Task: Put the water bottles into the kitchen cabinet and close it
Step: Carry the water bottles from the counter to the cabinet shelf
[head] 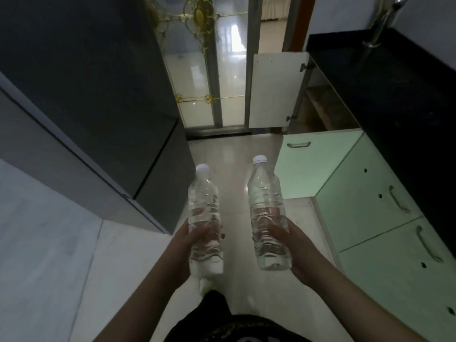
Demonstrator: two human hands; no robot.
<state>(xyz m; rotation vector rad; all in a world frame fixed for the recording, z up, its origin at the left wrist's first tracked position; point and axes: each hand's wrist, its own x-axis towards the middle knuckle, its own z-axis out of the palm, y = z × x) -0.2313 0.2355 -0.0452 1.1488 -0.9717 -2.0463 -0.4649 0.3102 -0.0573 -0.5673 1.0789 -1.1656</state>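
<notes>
bottles (206,218) side by side mid-frame | open cabinet (320,107) ahead right | fridge (98,95) left

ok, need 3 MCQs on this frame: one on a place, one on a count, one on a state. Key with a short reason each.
1. Where is the open cabinet door?
A. ahead, on the right-hand counter run
B. on the dark unit at left
C. behind the person

2. How many water bottles are in view?
A. one
B. two
C. three

3. What state are the bottles in?
A. standing on the floor
B. lying inside the cabinet
C. held upright, caps on

Key:
1 A: the white door swings out from under the black countertop on the right.
2 B: one bottle in the left hand, another bottle in the right hand.
3 C: each hand wraps a bottle's lower half, white caps on top.
</notes>
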